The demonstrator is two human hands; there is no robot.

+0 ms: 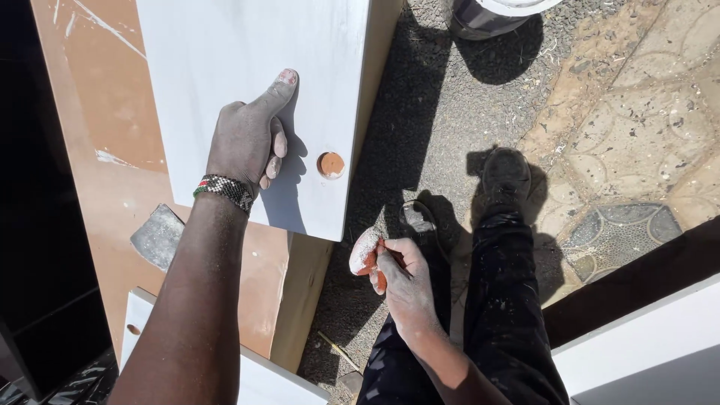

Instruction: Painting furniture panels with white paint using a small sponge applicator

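Note:
My left hand [247, 139] rests flat on a white painted board [225, 67], index finger stretched out and the other fingers curled; a beaded band sits on the wrist. The board has a round hole [331, 164] near its lower right corner. My right hand [397, 274] is held lower, beside the board's corner, and grips a small folded piece of reddish sandpaper [364, 255] coated in white dust. Both hands are dusty.
The white board lies on a brown panel [97, 105] with a metal scraper [159, 236] on it. Another white board [255, 379] lies below, and one more [645, 345] at lower right. A bucket [487, 15] stands on the gravel. My dark trousers and shoes are below.

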